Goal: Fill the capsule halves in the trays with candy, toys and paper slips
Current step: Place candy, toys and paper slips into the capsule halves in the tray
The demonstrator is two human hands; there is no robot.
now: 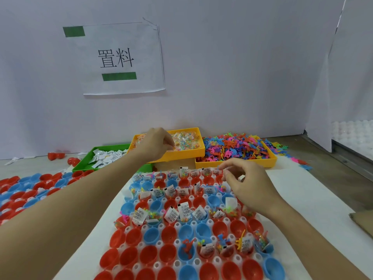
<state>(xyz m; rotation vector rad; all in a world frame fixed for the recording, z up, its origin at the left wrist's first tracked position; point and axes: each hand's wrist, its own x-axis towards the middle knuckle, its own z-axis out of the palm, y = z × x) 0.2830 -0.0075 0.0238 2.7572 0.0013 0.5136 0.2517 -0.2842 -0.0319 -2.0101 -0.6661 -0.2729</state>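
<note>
My left hand [156,144] reaches into the candy bin [198,150] at upper centre, fingers curled, probably pinching candy. My right hand [245,182] hovers loosely curled, seemingly empty, over the tray [177,263], nearer its unfilled capsules [169,233] just below.

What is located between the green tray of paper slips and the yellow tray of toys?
In the head view, the yellow candy tray sits between the green tray and the toy tray, with the left hand reaching into it.

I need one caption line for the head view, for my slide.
Left hand reaches into the yellow candy bin while right hand hovers over partly filled capsule halves.
</note>
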